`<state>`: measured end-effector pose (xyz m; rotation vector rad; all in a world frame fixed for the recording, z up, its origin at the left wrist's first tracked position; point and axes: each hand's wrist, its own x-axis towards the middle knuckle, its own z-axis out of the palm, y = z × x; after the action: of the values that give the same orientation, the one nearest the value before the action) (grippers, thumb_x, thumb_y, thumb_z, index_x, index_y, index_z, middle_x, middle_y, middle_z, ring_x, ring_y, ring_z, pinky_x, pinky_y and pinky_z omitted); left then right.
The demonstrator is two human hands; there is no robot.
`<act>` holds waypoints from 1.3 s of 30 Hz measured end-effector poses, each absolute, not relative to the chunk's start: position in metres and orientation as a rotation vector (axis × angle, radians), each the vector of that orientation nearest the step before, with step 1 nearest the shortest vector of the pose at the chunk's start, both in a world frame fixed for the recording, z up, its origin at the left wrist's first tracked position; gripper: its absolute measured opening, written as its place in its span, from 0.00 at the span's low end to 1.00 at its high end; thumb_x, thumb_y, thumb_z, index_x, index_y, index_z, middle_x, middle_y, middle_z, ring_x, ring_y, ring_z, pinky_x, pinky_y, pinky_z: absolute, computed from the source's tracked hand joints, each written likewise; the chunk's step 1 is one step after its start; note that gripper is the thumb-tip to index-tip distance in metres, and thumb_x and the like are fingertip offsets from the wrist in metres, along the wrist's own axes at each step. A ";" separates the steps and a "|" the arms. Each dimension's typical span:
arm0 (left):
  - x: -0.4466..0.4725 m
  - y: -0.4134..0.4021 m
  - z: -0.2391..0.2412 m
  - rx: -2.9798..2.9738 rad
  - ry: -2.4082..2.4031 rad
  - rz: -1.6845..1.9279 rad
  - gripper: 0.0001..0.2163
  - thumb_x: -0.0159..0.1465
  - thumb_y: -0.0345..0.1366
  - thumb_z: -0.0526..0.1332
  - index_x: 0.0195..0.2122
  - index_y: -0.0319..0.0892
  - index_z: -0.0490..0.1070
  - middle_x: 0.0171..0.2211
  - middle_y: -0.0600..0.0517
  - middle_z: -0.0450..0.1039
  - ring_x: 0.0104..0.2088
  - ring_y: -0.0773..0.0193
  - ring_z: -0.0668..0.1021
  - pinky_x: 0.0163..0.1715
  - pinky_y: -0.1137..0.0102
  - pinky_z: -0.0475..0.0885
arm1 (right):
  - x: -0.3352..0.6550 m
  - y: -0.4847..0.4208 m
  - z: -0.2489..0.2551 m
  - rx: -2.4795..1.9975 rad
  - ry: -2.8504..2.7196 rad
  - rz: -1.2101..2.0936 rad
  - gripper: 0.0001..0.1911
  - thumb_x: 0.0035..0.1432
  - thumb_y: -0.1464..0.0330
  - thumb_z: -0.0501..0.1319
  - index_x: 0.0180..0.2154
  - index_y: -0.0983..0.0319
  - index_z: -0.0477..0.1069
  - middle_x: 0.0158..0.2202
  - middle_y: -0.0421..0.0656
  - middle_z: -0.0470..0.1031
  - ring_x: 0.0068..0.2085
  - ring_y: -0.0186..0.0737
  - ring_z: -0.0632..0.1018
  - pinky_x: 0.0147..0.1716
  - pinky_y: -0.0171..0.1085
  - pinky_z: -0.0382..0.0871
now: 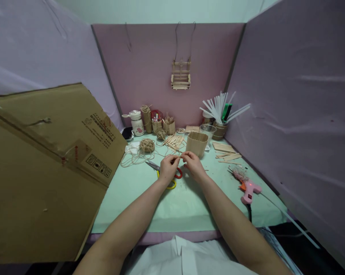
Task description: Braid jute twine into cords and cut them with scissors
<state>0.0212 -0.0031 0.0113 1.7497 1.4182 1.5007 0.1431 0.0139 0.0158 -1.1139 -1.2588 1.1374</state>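
Observation:
My left hand [168, 168] and my right hand [193, 164] meet fingertip to fingertip over the middle of the table. Both are closed in a pinch on a thin tan strand that looks like twine; the fingers hide most of it. Beneath my left hand lies a pair of scissors [172, 185] with red and yellow handles, its blades pointing left. A cup of craft sticks [196, 143] stands upright just beyond my right hand. Behind and left of my hands rests a ball of twine [147, 145], with loose loops spread around it.
A pink glue gun [249, 190] lies at the right with its cord and a glue stick. Loose craft sticks [226, 148], a clear plastic cup [209, 131] and a pot of white sticks [220, 130] stand behind. A large cardboard sheet [55, 168] leans at the left.

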 end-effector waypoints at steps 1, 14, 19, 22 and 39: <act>0.021 -0.003 0.011 1.755 1.436 1.503 0.06 0.58 0.33 0.59 0.30 0.41 0.76 0.29 0.51 0.74 0.33 0.66 0.74 0.35 0.72 0.67 | 0.144 0.014 0.016 -1.103 -1.337 1.016 0.10 0.47 0.62 0.59 0.33 0.60 0.68 0.29 0.39 0.70 0.31 0.36 0.70 0.28 0.34 0.63; 0.021 -0.004 0.014 1.787 1.379 1.523 0.06 0.58 0.33 0.59 0.29 0.40 0.75 0.27 0.52 0.73 0.30 0.68 0.72 0.32 0.72 0.66 | 0.143 0.012 0.017 -1.055 -1.357 1.000 0.09 0.49 0.61 0.59 0.28 0.60 0.67 0.27 0.39 0.68 0.30 0.36 0.68 0.30 0.35 0.64; 0.022 -0.006 0.014 1.838 1.299 1.552 0.06 0.59 0.33 0.59 0.30 0.41 0.75 0.29 0.51 0.73 0.31 0.67 0.73 0.32 0.72 0.66 | 0.144 0.010 0.020 -1.029 -1.119 1.340 0.14 0.41 0.59 0.64 0.27 0.60 0.66 0.26 0.37 0.66 0.29 0.34 0.67 0.24 0.31 0.60; 0.022 -0.006 0.014 1.832 1.290 1.561 0.06 0.58 0.33 0.59 0.30 0.41 0.75 0.29 0.51 0.73 0.31 0.67 0.73 0.32 0.72 0.66 | 0.144 0.009 0.021 -1.020 -1.109 1.334 0.14 0.40 0.59 0.65 0.27 0.60 0.67 0.26 0.37 0.66 0.29 0.34 0.67 0.24 0.31 0.60; 0.027 -0.002 0.014 1.313 1.312 1.471 0.09 0.51 0.39 0.63 0.27 0.39 0.75 0.26 0.51 0.75 0.29 0.65 0.73 0.33 0.71 0.67 | 0.142 0.011 0.015 -1.006 -1.361 0.722 0.11 0.49 0.62 0.62 0.34 0.60 0.68 0.31 0.42 0.75 0.34 0.40 0.76 0.37 0.40 0.68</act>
<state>0.0269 -0.0023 0.0135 1.3126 1.3125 1.4711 0.1423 0.0105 0.0152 -1.0059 -1.3615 0.7224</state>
